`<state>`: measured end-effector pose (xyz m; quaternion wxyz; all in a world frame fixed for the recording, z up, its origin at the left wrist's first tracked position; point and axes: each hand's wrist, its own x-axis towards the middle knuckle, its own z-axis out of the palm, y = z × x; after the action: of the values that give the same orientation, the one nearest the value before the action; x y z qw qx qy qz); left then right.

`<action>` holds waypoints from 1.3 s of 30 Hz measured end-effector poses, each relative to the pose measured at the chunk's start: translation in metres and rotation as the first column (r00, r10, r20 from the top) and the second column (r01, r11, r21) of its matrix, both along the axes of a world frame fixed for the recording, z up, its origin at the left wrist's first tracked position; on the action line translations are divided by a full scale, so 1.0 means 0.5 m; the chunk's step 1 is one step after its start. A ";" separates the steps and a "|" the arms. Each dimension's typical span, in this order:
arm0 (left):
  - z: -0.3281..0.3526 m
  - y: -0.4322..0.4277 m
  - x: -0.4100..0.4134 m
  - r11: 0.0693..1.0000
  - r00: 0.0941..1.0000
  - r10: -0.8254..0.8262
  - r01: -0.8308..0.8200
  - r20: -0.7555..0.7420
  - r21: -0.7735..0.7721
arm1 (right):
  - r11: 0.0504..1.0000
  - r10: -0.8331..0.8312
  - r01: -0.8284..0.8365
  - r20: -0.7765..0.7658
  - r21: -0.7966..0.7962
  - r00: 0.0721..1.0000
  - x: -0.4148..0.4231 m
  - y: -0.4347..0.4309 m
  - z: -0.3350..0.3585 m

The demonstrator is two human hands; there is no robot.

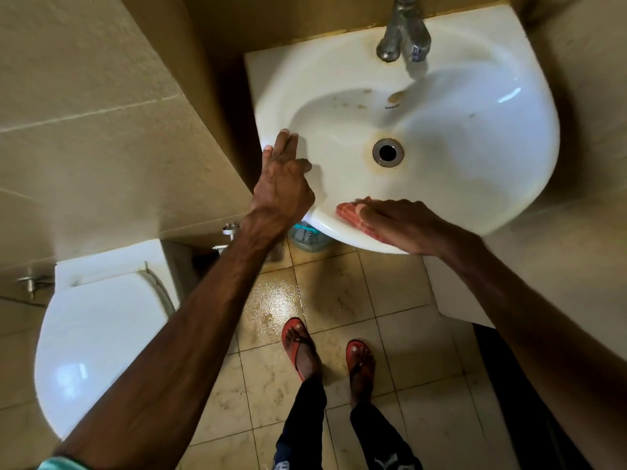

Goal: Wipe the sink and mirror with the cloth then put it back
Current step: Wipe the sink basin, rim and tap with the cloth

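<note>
A white wall-hung sink (475,106) fills the upper right, with brownish stains around its drain (388,153) and near the chrome tap (403,32). My right hand (403,222) lies flat on a red striped cloth (349,213), pressing it onto the sink's front rim. Most of the cloth is hidden under the palm. My left hand (283,178) rests on the sink's left rim with fingers spread and nothing in it. No mirror is in view.
A white toilet with its lid down (98,334) stands at lower left, close to the sink. Tiled walls close in on both sides. The beige floor tiles (281,300) look wet and shiny. My feet in red sandals stand below the sink.
</note>
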<state>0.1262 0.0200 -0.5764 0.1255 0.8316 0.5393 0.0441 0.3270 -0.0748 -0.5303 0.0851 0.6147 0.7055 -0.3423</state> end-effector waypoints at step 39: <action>0.066 -0.026 -0.029 0.967 0.987 0.028 0.013 0.157 -0.255 | 0.804 -0.118 -0.013 0.181 0.594 0.976 -0.190 -0.042 -0.077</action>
<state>0.1117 0.0069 -0.5434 0.2737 0.8004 0.5318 0.0410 0.2321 -0.0958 -0.5687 -0.0465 0.6622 0.7467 -0.0410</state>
